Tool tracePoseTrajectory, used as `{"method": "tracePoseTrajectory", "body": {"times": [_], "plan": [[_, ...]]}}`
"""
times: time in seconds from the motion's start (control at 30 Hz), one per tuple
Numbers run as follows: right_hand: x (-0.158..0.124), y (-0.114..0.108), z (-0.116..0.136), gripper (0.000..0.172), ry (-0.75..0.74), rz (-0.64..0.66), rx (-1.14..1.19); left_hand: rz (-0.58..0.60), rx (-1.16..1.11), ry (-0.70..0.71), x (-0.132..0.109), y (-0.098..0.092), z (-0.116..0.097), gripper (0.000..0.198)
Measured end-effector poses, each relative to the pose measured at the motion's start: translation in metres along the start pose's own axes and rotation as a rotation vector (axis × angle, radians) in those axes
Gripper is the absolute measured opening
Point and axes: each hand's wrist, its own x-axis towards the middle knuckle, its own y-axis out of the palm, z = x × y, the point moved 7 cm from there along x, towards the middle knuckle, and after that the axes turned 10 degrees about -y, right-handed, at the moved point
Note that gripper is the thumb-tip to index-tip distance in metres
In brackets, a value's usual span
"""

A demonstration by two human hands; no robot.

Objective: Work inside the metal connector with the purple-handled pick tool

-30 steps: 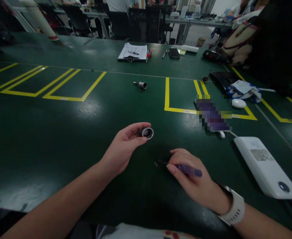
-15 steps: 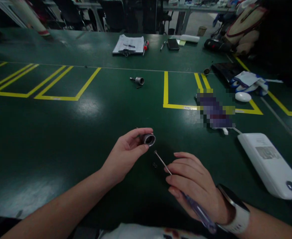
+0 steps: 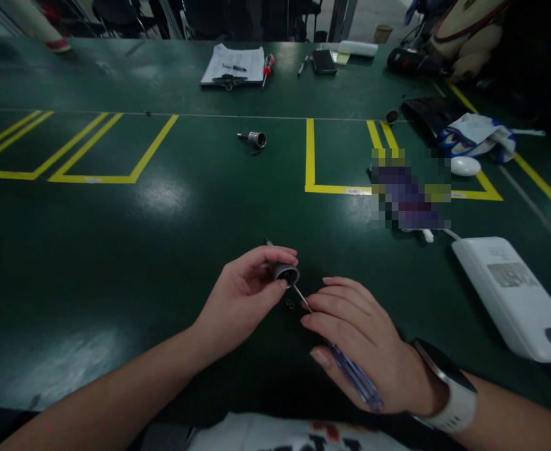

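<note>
Between thumb and fingers, my left hand (image 3: 244, 297) grips a cup-shaped metal part (image 3: 285, 273), its hollow end turned toward my right side. A thin shaft sticks out behind it. My right hand (image 3: 357, 338) is closed around a screwdriver (image 3: 356, 374) with a clear purple-blue handle. The blade's tip is at the opening of the metal part; whether it touches anything inside is too dark to see. Just below lie tiny ring-like pieces (image 3: 289, 304) on the table. A similar cup-shaped part (image 3: 256, 139) with a shaft rests farther off, beside a small dark piece.
The green table (image 3: 91, 263) carries yellow tape outlines. At right are a white box-like device (image 3: 513, 294), a pixelated object (image 3: 407, 194), a white oval item (image 3: 465, 166) and a cloth (image 3: 482, 134). Farther back lie a clipboard (image 3: 235, 62), a red-handled screwdriver (image 3: 268, 67) and a black notebook-like item (image 3: 324, 61).
My right hand has moved left and slightly up, bringing the screwdriver tip from beside the metal part to its opening. The whole view has shifted a little.
</note>
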Motion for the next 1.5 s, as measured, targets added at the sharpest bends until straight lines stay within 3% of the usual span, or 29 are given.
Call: {"method": "tracePoseTrajectory", "body": {"times": [0.27, 1.5], "plan": [[-0.0001, 0.0013, 0.0039, 0.016, -0.026, 0.022, -0.002, -0.080, 0.045, -0.014, -0.0003, -0.0009, -0.0003, 0.013], [0.0016, -0.0012, 0.0033, 0.016, 0.037, 0.001, -0.039, -0.098, 0.121, 0.037, -0.0004, -0.0005, -0.0017, 0.016]]}}
